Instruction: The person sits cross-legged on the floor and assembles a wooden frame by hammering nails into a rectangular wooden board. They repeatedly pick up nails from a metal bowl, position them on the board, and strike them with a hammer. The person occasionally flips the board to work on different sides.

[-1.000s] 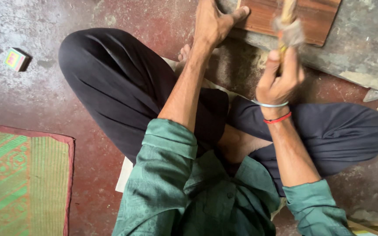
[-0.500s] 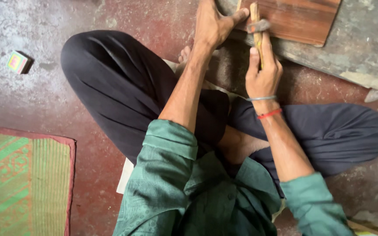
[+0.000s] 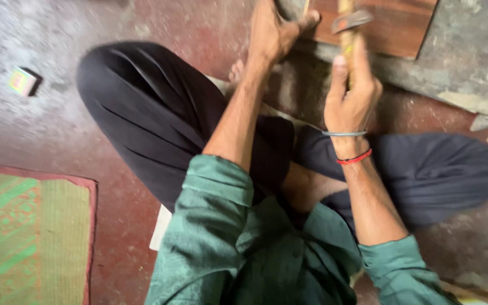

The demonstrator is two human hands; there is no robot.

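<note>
Floor-level craft workshop, informal. Worker sits cross-legged on a dusty, stained red cement floor (image 3: 114,243). Brown wooden board (image 3: 391,25) lies on a worn stone slab (image 3: 464,68) just beyond the fingers; woven green mat (image 3: 24,237) well to their left.

The dusty red floor (image 3: 114,169) carries everything. A reddish-brown wooden board (image 3: 391,28) lies on a grey stone slab (image 3: 458,73) just beyond the gripped tool. A small box (image 3: 22,81) sits far left of the grip, a green woven mat (image 3: 24,243) lower left.
</note>
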